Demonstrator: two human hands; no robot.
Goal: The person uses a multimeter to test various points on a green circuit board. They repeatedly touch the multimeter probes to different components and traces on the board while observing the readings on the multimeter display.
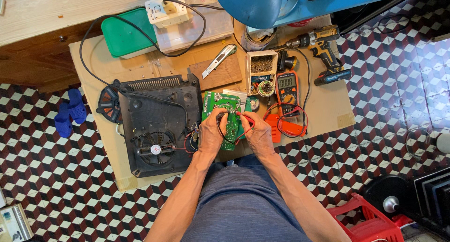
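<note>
A green circuit board (224,111) lies on a cardboard sheet (323,106) on the floor. My left hand (211,132) holds a black test probe (220,116) with its tip on the board. My right hand (257,133) holds a red test probe (243,116) against the same board. Red and black leads (288,122) run from the probes toward an orange-and-black multimeter (287,88) just right of the board. A black plastic appliance casing (159,122) with a round fan (154,149) lies left of my left hand.
On the cardboard lie a utility knife (219,59) on a wooden block, a cordless drill (323,47), a small box of bits (261,66), a copper coil (108,103), a green tub (124,33) and a white power strip (166,8). Blue sandals (70,111) sit left; a red stool (363,221) lower right.
</note>
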